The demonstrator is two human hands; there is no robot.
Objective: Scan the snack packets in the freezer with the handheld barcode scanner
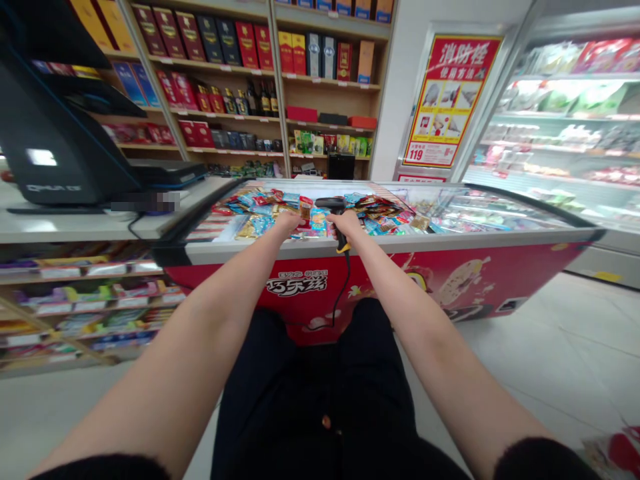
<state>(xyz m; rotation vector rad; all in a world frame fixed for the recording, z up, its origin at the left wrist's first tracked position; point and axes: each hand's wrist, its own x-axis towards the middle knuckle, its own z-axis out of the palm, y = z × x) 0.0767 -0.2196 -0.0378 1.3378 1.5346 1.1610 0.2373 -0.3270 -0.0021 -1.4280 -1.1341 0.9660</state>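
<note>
Right hand [345,225] grips a barcode scanner [330,203] (its cord [341,300] trails down the red chest freezer [400,280]); left hand [289,223] curls over snack packets [255,217], grip unclear.

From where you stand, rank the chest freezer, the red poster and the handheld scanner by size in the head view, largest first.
1. The chest freezer
2. The red poster
3. The handheld scanner
</note>
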